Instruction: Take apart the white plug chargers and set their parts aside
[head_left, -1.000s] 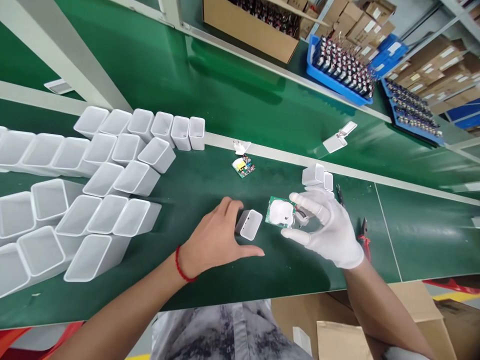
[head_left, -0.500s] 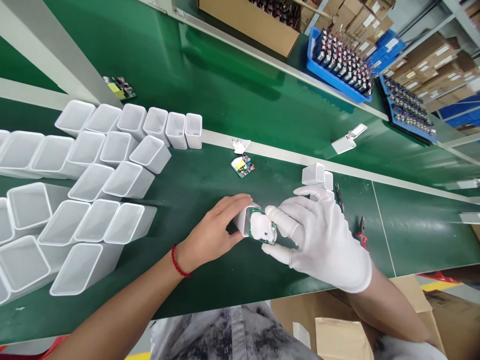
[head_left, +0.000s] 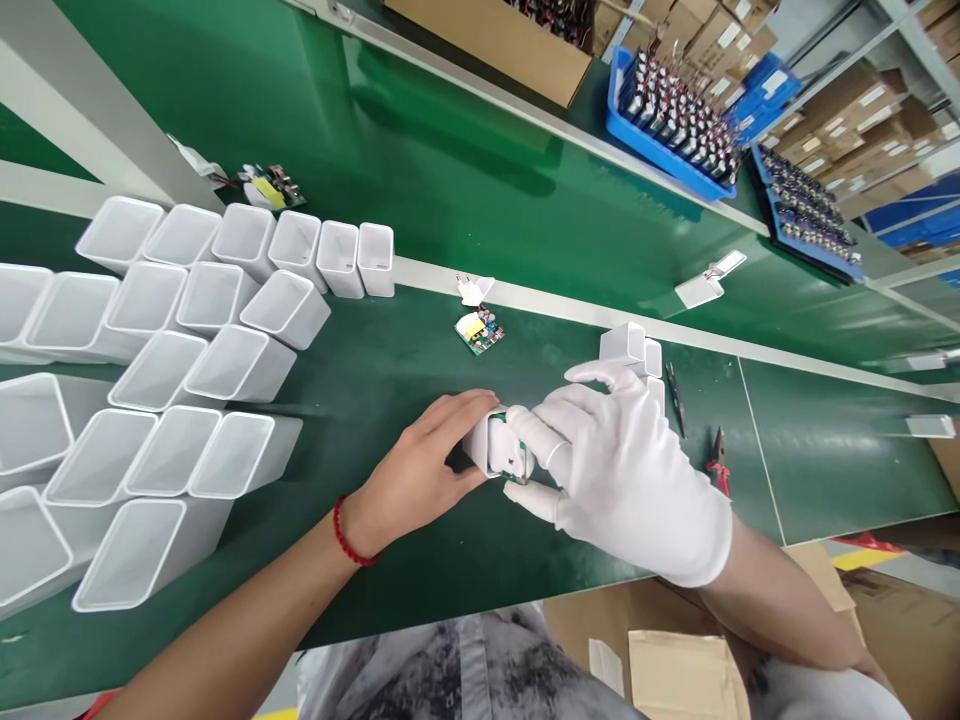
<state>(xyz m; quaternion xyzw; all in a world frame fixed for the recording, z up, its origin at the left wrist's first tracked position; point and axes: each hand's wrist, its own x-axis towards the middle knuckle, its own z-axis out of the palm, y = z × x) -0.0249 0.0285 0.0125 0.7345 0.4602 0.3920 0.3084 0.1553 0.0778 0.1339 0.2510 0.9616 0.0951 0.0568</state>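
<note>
My bare left hand [head_left: 435, 455] is wrapped round a white plastic case [head_left: 478, 447] lying with its mouth towards the right. A circuit board [head_left: 511, 449] with a white pad on it sits partly inside that mouth. My right hand [head_left: 622, 460], in a white glove, pinches the board's outer end between thumb and finger. Behind the hands, another circuit board [head_left: 480, 330] with a yellow part lies on the green bench, next to a white plug piece [head_left: 474, 290].
Rows of open white cases [head_left: 154, 452] fill the bench's left side. Pliers [head_left: 718, 462] and a dark slim tool [head_left: 676, 400] lie to the right, near several small white cases [head_left: 622, 343]. A blue tray [head_left: 667, 130] of parts stands on the back shelf.
The circuit board has gone deeper into the white case, pushed leftwards by my gloved right hand. My left hand keeps its hold on the case. The view has shifted slightly.
</note>
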